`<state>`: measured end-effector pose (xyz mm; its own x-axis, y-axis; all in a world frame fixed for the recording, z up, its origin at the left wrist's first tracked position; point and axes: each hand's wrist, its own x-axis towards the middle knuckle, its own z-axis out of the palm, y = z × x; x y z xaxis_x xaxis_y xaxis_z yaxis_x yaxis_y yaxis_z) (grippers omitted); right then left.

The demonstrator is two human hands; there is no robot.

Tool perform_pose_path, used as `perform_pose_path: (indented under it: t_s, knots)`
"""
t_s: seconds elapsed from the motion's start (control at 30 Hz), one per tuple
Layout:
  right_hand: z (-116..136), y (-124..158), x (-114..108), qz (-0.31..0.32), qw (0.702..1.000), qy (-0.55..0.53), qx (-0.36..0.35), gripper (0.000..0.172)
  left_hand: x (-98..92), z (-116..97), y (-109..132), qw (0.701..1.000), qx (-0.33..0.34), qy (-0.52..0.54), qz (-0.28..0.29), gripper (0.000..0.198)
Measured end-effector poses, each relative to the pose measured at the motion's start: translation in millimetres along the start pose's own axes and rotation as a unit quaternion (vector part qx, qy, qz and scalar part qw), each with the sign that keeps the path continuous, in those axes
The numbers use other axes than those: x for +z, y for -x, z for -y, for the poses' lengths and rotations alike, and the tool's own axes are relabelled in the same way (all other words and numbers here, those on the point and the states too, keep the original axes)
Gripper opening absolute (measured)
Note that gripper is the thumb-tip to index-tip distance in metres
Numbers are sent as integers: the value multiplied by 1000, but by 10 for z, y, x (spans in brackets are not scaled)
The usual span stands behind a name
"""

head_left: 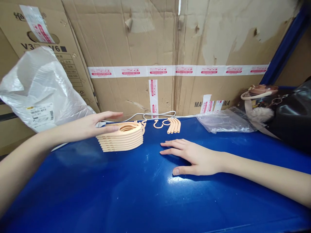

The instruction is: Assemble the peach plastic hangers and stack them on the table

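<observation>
A neat stack of several cream plastic clothes hangers lies on the blue table, hooks toward the right. Over its upper left edge reaches my left hand, thumb and fingers apart; the thumb lies along the top hanger, and I cannot tell whether it presses on it. My right hand rests palm down on the table with fingers spread, holding nothing. Behind it, near the back edge, are several short curved hanger pieces side by side and a loose-looking hanger hook.
A large cardboard box stands behind the blue table. To the left is a white plastic bag with a label. A clear plastic bag lies at the back right, beside a black bag. A white cable runs along the back.
</observation>
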<state>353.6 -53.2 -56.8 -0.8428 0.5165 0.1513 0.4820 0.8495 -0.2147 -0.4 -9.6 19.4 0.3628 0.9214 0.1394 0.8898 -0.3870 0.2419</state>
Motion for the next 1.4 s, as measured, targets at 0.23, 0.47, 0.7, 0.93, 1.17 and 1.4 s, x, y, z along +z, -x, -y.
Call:
perform_pose_path:
  t_s: [0.23,0.47,0.7,0.93,1.17,1.4]
  knots:
    - [-12,0,10,0,1000,-1,0,62,-167,301,-31,1000,11,0,7,63]
    - [-17,6,9,1,1000,-4,2,62,-100,388,-77,998,-7,-21,57,66]
    - [-15,2,9,-1,1000,-8,4,62,-46,351,-136,999,-7,-6,45,62]
    - [-14,4,7,-2,1000,-11,2,61,-18,344,-167,999,-5,0,34,61]
    - [-4,7,1,-7,1000,-15,-2,61,-26,268,-152,1000,-3,1,28,60]
    - [-10,3,0,-5,1000,-14,0,62,3,248,-150,1000,7,1,21,55]
